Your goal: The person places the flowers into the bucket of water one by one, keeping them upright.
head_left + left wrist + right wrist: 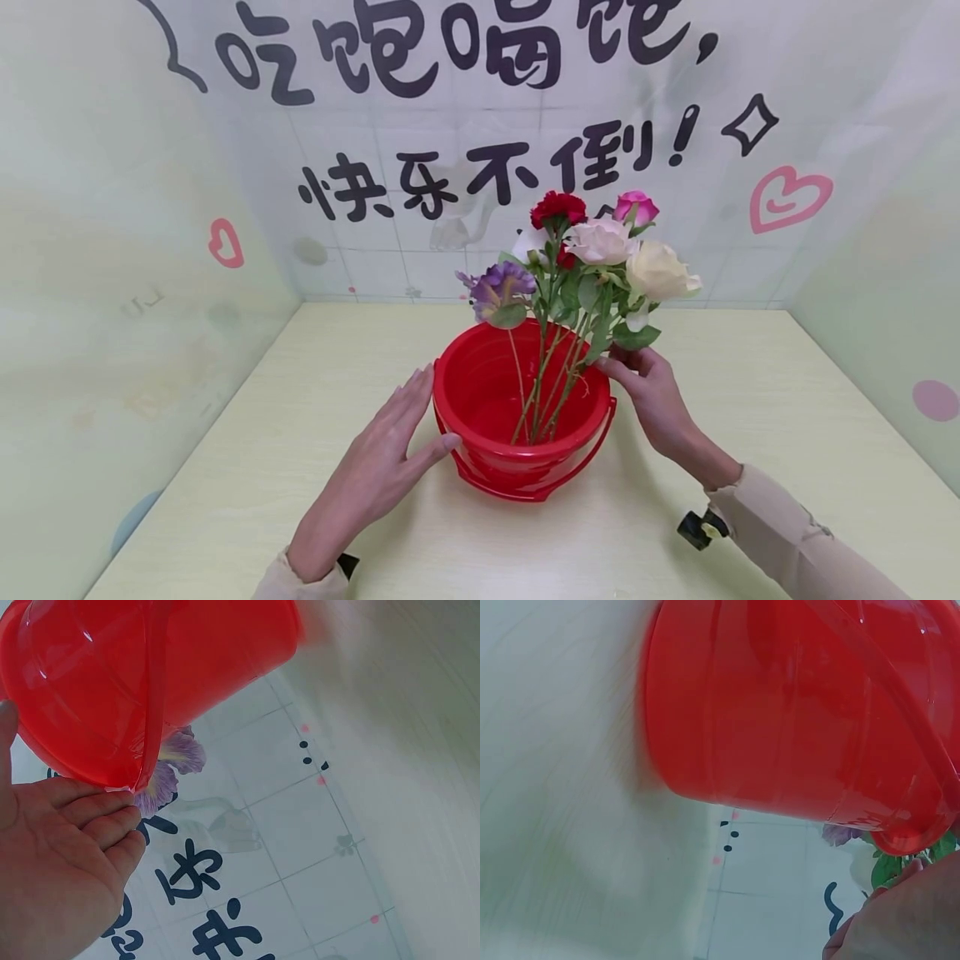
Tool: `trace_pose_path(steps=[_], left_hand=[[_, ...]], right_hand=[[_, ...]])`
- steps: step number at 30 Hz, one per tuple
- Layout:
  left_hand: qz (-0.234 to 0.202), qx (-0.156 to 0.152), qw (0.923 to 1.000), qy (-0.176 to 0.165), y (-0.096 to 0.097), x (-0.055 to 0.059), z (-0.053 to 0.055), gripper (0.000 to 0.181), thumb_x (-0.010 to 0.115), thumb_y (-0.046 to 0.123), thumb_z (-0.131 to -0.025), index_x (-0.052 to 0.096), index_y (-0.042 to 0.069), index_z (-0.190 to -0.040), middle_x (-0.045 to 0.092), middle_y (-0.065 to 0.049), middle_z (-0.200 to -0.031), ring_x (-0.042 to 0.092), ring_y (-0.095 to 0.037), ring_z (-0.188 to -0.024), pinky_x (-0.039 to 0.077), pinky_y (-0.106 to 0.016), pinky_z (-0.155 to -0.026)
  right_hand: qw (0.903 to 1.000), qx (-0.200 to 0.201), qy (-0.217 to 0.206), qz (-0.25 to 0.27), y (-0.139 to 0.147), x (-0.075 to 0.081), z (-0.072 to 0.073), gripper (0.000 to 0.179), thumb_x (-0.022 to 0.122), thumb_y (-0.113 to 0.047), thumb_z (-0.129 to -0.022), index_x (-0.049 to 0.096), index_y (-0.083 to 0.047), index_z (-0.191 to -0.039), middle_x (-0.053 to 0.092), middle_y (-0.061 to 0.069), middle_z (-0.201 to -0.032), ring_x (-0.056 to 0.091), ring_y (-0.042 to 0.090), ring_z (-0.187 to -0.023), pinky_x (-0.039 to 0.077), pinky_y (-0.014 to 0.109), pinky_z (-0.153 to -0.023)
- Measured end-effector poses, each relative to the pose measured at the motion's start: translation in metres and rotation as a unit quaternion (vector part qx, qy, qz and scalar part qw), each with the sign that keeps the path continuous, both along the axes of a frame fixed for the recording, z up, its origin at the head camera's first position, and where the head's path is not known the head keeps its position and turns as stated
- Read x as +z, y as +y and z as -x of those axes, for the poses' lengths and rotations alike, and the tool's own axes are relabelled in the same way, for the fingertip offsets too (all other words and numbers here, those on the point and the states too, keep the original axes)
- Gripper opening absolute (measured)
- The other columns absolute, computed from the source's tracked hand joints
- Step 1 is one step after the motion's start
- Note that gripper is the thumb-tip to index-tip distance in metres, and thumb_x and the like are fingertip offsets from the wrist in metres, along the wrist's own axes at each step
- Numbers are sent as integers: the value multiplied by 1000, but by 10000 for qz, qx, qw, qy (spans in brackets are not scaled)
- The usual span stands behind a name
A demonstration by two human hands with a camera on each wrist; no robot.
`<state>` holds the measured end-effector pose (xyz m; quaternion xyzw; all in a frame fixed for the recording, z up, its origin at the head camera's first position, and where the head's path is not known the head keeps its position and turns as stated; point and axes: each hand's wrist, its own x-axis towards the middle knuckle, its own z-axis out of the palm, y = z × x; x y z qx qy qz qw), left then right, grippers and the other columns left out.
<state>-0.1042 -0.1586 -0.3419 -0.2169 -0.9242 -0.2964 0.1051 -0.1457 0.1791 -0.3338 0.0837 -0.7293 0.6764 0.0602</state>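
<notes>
A red plastic bucket (480, 367) with a hanging handle stands upright on the table. Artificial flowers lean in it, stems inside and blooms above the rim: a purple flower (501, 287), a red carnation (558, 208), a pale pink rose (600, 242), a cream rose (660, 271) and a magenta rose (636, 208). My left hand (378, 454) rests against the bucket's left side, fingers straight, thumb near the front rim. At the right rim my right hand (656, 400) pinches the bucket's edge just under the leaves. Its fingertips are partly hidden.
The bucket is on a pale wood-grain table (315, 358). Behind it rises a white printed backdrop (360, 267) with black characters and pink hearts. Pale side panels stand left and right. A black wrist device (701, 529) is near the right sleeve.
</notes>
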Motion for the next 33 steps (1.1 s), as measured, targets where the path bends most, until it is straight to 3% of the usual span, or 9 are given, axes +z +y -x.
trace_pose_path(steps=[23,28,33], left_hand=[[111,61,9999,-23,-2,1,0,88,63,59,-98,27,15,-165,27,-4,-169,26,-29,-154,42,-59,-111],[126,60,9999,-45,-2,2,0,89,62,60,-97,26,15,-165,27,-4,-169,26,-30,-154,43,-60,-109],[198,88,9996,-174,-5,4,1,92,60,63,-97,24,13,-166,24,-5,-170,22,-29,-155,39,-60,-113]], right_hand=[[9998,117,-122,116,8,-8,-4,39,58,-11,-105,48,8,-138,58,10,-124,58,17,-112,50,22,-98],[9994,3,-342,-52,13,-9,-4,43,54,-19,-108,47,6,-142,58,2,-123,51,18,-116,41,33,-97],[9988,-242,-365,-195,21,-10,-4,41,49,-27,-110,54,6,-134,60,-5,-108,47,21,-110,36,39,-87]])
